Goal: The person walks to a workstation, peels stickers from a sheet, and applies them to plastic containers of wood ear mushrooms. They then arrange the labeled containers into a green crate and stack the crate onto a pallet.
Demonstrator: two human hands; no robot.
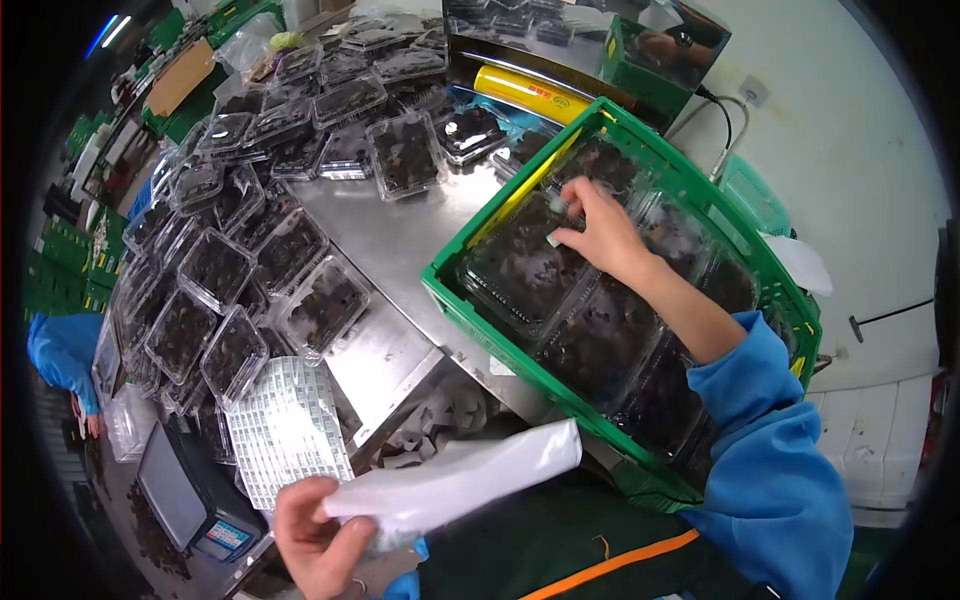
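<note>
My left hand (325, 535) is closed on a white sheet (460, 480), thumb and fingers pinching its left end, at the bottom centre. My right hand (592, 228) is over the green crate (740, 215), above clear boxes (525, 265) of dark contents. Its thumb and fingers are apart, with a small pale-green thing at a fingertip. Several clear boxes lie side by side in the crate. More closed clear boxes (215, 265) are heaped on the metal table (375, 235) at the left.
A sheet of printed labels (290, 430) lies below the heap, beside a dark device (195, 500). Behind the crate lies a yellow roll (530, 93). A person in a blue sleeve (65, 355) is at the far left. Crumpled paper (440, 415) is under the table edge.
</note>
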